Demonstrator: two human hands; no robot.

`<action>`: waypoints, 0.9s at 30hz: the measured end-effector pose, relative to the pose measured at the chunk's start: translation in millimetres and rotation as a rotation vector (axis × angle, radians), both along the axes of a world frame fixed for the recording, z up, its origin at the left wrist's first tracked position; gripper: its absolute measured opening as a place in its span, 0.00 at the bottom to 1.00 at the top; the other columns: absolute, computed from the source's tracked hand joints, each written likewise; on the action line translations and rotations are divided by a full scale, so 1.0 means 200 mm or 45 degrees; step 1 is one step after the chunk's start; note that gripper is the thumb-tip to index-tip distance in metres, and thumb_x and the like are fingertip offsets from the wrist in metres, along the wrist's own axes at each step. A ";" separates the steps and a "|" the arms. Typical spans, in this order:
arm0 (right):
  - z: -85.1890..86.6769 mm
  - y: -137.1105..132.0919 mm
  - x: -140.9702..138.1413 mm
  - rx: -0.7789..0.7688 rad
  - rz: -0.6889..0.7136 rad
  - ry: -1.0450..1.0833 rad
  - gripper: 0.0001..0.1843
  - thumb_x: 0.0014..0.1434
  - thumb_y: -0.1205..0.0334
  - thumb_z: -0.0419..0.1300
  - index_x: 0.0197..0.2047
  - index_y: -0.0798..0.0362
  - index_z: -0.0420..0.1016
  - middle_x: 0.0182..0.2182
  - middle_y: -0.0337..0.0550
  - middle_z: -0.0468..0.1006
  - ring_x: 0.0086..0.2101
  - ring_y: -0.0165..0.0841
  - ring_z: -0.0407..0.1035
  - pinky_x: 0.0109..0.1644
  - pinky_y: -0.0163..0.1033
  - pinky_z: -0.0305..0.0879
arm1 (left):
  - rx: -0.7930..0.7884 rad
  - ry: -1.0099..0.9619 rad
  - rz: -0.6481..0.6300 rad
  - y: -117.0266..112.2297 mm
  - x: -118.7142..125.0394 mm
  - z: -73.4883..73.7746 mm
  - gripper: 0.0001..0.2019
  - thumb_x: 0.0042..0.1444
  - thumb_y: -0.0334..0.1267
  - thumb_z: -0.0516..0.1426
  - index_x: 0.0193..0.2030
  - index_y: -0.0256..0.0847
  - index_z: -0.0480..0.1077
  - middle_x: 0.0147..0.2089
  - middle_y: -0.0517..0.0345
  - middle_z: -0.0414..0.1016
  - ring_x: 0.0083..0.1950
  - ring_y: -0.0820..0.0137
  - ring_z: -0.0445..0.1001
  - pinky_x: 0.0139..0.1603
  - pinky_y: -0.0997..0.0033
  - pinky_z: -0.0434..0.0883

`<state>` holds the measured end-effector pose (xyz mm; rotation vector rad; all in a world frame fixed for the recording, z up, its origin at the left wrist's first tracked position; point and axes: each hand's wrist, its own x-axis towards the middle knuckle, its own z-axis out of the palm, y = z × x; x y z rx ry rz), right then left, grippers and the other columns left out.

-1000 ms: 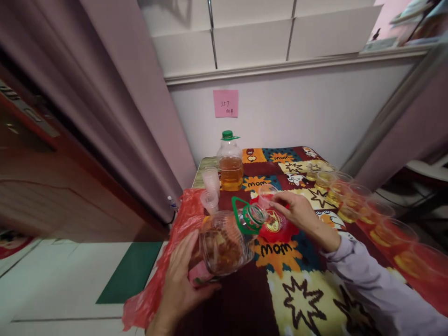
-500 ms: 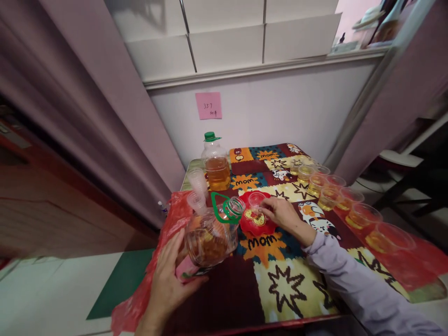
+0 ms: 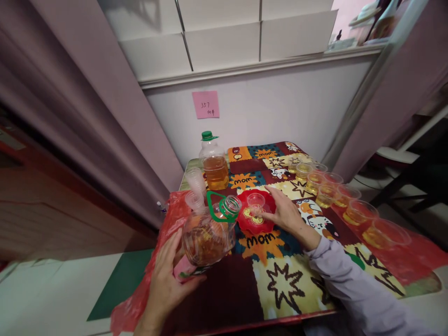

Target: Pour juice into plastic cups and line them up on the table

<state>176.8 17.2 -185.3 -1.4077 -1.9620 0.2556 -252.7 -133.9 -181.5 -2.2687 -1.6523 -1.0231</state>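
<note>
My left hand grips the base of a large clear plastic jug tilted on its side, amber liquid inside, its uncapped mouth and green handle pointing to the right. A small clear plastic cup stands on a red dish just beyond the jug's mouth. My right hand rests beside that cup, fingers spread and touching the cup's right side and the dish.
A second jug with a green cap stands at the back of the patterned tablecloth. Several filled cups line the right side. Stacked empty cups and a red plastic bag lie at left.
My right hand set the cup down on the red dish and loosened its fingers. The tilted jug stayed in my left hand while the view shifted.
</note>
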 end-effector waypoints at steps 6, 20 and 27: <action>-0.05 0.06 -0.09 -0.173 -0.012 -0.005 0.40 0.69 0.48 0.71 0.78 0.55 0.74 0.70 0.67 0.83 0.67 0.62 0.80 0.73 0.67 0.77 | -0.008 0.000 -0.027 0.00 0.01 0.01 0.60 0.59 0.69 0.72 0.90 0.51 0.53 0.80 0.34 0.74 0.75 0.34 0.79 0.69 0.28 0.81; -0.01 -0.37 -0.39 -0.369 0.577 0.968 0.57 0.62 0.28 0.77 0.83 0.46 0.65 0.73 0.64 0.78 0.69 0.60 0.79 0.71 0.66 0.81 | -0.091 -0.029 -0.021 -0.02 0.04 0.04 0.63 0.53 0.58 0.79 0.90 0.51 0.54 0.83 0.35 0.71 0.78 0.34 0.76 0.74 0.31 0.78; -0.05 -0.46 -0.72 -0.911 0.912 1.447 0.81 0.48 0.31 0.88 0.89 0.37 0.43 0.82 0.63 0.65 0.74 0.61 0.73 0.78 0.71 0.71 | -0.130 -0.060 0.023 -0.03 0.08 0.06 0.65 0.52 0.58 0.80 0.91 0.51 0.52 0.84 0.34 0.70 0.80 0.35 0.74 0.76 0.29 0.75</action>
